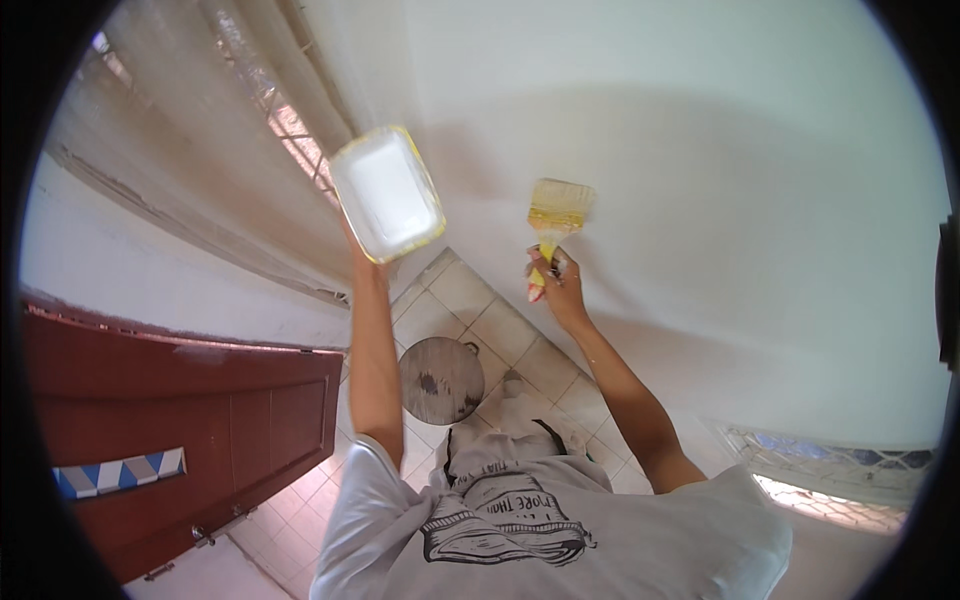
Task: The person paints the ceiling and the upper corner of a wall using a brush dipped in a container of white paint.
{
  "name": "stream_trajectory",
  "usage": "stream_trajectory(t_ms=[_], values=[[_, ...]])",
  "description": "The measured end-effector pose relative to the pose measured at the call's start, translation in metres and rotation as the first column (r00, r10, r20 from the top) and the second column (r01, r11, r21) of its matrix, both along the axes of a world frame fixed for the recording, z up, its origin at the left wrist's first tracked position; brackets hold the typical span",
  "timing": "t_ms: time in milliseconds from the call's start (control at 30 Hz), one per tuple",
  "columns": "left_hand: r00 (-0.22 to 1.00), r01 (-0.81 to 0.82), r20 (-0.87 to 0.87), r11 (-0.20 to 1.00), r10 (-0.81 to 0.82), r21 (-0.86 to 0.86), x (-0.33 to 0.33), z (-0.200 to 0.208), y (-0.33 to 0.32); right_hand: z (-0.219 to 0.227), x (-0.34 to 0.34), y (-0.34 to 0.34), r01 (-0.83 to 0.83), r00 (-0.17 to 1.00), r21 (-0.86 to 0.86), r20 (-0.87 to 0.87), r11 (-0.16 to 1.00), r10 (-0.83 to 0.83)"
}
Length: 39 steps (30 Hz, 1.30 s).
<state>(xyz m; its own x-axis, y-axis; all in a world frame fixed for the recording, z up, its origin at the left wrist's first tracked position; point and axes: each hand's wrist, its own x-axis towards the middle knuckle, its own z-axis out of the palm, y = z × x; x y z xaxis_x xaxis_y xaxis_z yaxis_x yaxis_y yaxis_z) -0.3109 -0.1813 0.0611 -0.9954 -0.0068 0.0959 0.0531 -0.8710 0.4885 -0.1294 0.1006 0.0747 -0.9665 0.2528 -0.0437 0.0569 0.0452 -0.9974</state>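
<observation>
The right grip (556, 273) is closed around the handle of a wide paintbrush (556, 218), bristles uppermost in view; I cannot tell whether they touch the white wall (720, 250) beyond the paintbrush. Left of the paintbrush, the left grip (353, 240) is mostly hidden behind a white tray (432, 218) with yellow-smeared edges, so I cannot tell how its fingers stand. Below and left of the paintbrush, a round, worn-topped object (441, 381) stands on the tiled floor (455, 295); far left of the paintbrush hangs a curtain (215, 150).
</observation>
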Motion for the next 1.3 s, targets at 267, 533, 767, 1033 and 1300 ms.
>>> stream_trajectory(t_ms=[267, 533, 767, 1033, 1300], values=[[0.973, -0.009, 0.221, 0.949, -0.064, 0.314, 0.167, -0.015, 0.003, 0.003, 0.011, -0.021, 0.162, 0.985, -0.115, -0.044, 0.980, -0.168], [0.961, 0.098, 0.229, 0.967, -0.153, 0.236, 0.217, 0.016, -0.039, 0.011, 0.016, -0.030, 0.213, 0.977, -0.215, 0.012, 0.953, -0.215], [0.953, 0.205, 0.152, 0.927, -0.262, 0.315, 0.234, 0.022, -0.069, -0.044, 0.037, -0.017, 0.361, 0.933, -0.146, 0.066, 0.921, -0.355], [0.943, 0.199, 0.198, 0.929, -0.268, 0.311, 0.214, 0.034, -0.062, -0.038, 0.040, -0.012, 0.438, 0.899, -0.328, 0.169, 0.837, -0.405], [0.941, 0.144, 0.259, 0.949, -0.219, 0.280, 0.235, 0.021, -0.030, 0.131, 0.006, -0.047, 0.226, 0.915, -0.198, -0.292, 0.954, -0.277]])
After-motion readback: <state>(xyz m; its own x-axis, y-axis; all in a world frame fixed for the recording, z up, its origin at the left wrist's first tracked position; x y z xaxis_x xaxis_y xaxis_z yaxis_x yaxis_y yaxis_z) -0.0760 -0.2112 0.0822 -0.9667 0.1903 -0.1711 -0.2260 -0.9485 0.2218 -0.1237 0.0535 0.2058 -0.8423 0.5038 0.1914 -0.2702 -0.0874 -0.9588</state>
